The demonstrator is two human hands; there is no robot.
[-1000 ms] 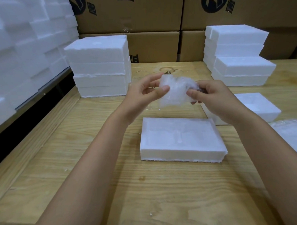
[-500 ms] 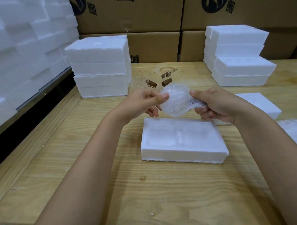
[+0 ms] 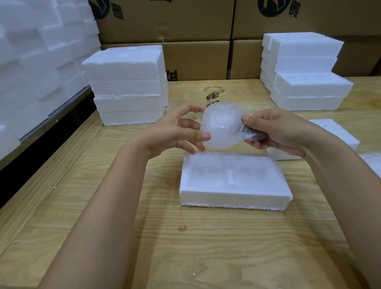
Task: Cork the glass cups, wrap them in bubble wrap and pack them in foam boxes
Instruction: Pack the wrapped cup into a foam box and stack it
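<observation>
A wrapped cup [image 3: 221, 127], a round bundle of bubble wrap, is held in the air between both hands above the desk [image 3: 188, 241]. The right hand [image 3: 275, 130] has a clenched grip on the twisted neck of the wrap, where a dark cork [image 3: 255, 135] shows through, so the round body sticks out at 9 o'clock from that grip. The left hand [image 3: 176, 132] grips the round end lightly between curved forefinger and thumb. An open foam box [image 3: 234, 179] lies on the desk at 6 o'clock from the bundle. Bare glass cups [image 3: 183, 97] and a loose cork [image 3: 212, 95] sit at 12 o'clock, with foam stacks at 10 o'clock [image 3: 127, 86] and 2 o'clock [image 3: 306, 75].
</observation>
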